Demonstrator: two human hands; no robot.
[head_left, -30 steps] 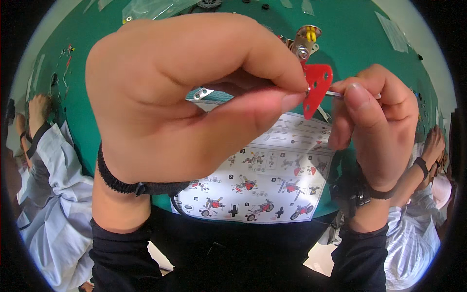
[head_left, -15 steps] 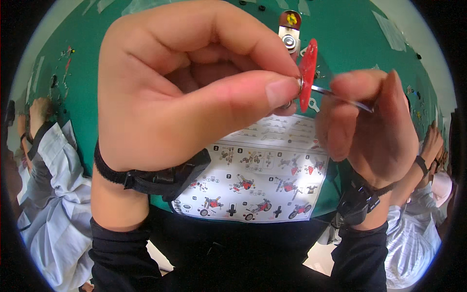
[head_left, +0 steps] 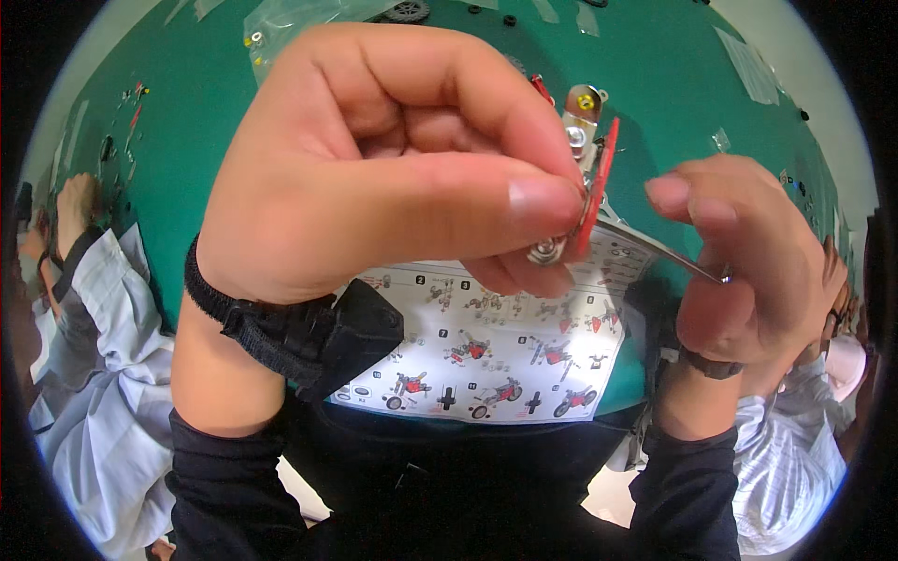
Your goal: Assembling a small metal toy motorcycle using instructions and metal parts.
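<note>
Red plate (head_left: 599, 192) up in my left hand (head_left: 402, 178), lifted off the green table (head_left: 673, 103). Left thumb and forefinger pinch tight at its left face. The plate shows nearly edge-on to me: thin, bright red, standing close to upright with its top leaning a little right; lower end slightly blurred. Its broad face and holes are turned out of my sight.

Just left of the plate's upper end, a shiny bracket (head_left: 583, 110) with a rounded tip, a yellow bit (head_left: 586, 102) near that tip, a silver nut (head_left: 575, 139) lower down. Left of the plate's bottom, below my thumb, a round silver bolt head (head_left: 545, 250). How these join the plate I cannot tell; fingertips cover it.

Right of the plate, a slim metal rod (head_left: 659, 246) slants down and away from it. My right hand (head_left: 706, 243) is at the rod's outer end, thumb and forefinger spread apart; whether skin touches metal, cannot tell.

Below the plate, the printed sheet (head_left: 496, 374). Far left beyond the plate, a clear bag (head_left: 281, 33) and a black wheel (head_left: 409, 11).
</note>
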